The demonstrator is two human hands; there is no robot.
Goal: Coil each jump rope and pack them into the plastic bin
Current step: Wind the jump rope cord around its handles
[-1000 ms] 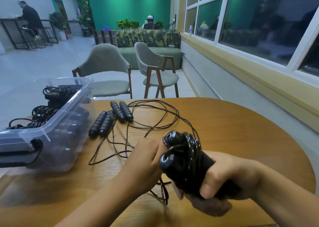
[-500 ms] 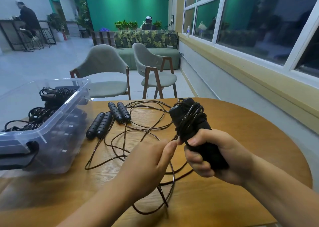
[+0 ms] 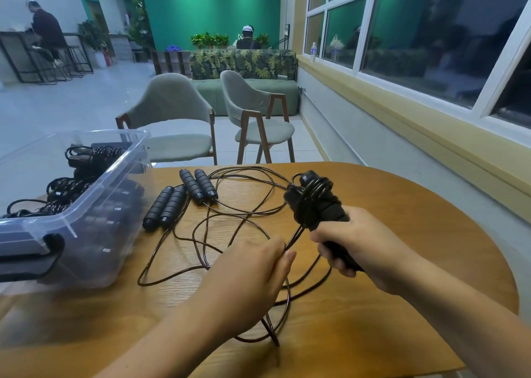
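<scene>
The right hand (image 3: 355, 244) curls its fingers round the lower end of a pair of black foam jump rope handles (image 3: 317, 205) held side by side and tilted away, their upper half wound with several turns of thin dark glossy cord (image 3: 293, 238). Just left of the right knuckles, the left hand (image 3: 250, 275) pinches this cord between thumb and fingertips, and the strand runs straight from the pinch up to the turns. The slack hangs in loops under the left palm and trails toward the near edge of the round wooden table (image 3: 402, 320). Bare wood lies to the right of the right fingers out to the curved rim, and more beyond the bundle's tip. A second ago the bundle was tipped with its handle ends facing the camera and the left fingers sat behind it; now it points away and the pinch is lower, clear of the handles. Beyond the left fingers, two more pairs of black ribbed handles (image 3: 165, 208) (image 3: 198, 186) lie among loose cord. Further left stands a clear plastic bin (image 3: 94, 234) without a lid, holding several coiled black ropes (image 3: 86, 159)
</scene>
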